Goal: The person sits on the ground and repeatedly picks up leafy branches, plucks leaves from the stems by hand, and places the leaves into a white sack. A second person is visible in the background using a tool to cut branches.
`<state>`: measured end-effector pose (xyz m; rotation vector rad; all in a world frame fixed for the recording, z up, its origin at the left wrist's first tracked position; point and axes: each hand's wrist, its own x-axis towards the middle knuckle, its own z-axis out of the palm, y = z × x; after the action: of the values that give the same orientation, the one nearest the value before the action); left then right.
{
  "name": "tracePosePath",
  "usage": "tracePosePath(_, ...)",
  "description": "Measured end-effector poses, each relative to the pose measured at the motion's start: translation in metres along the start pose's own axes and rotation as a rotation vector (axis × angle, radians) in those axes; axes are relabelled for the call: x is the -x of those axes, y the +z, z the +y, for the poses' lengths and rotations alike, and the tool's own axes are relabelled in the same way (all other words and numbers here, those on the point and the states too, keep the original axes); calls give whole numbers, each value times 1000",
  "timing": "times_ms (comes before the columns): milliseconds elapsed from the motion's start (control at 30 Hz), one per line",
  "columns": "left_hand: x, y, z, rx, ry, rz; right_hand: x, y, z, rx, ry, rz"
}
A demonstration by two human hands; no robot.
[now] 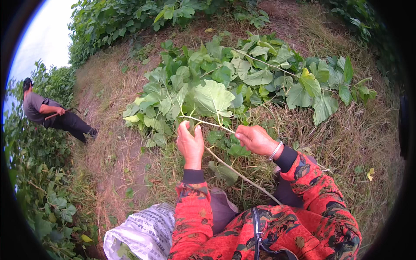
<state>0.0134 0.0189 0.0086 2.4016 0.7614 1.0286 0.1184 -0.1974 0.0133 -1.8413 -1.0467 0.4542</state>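
My right hand (255, 139), with a silver bangle at the wrist, grips a pale leafy branch (208, 123) between thumb and fingers. The branch slants up to the left and carries a broad toothed leaf (214, 97), its pale side showing. Just under the branch is my left hand (190, 144), its thumb and forefinger apart beside a leaf stalk. Its other fingers are partly hidden, so whether they hold anything cannot be made out. A longer bare stem (242, 176) slopes from near my left wrist toward my lap.
A heap of cut leafy branches (253, 70) lies on dry grass (360, 139) ahead. At my lower left stands a white printed sack (143, 227) with some leaves inside. A person (48, 107) holding a stick-like tool stands at far left, near green bushes (107, 29).
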Motion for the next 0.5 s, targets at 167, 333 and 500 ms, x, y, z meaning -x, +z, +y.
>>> tracePosePath(167, 0, -5, 19, 7, 37, -298, 0, -2, 1, -50, 7, 63)
tracePosePath(333, 43, -3, 67, 106, 479, -528, -10, 7, -2, 177, -80, 190)
tracePosePath(500, 8, -3, 43, 538, -64, -127, 0, 8, -7, 387, -188, 189)
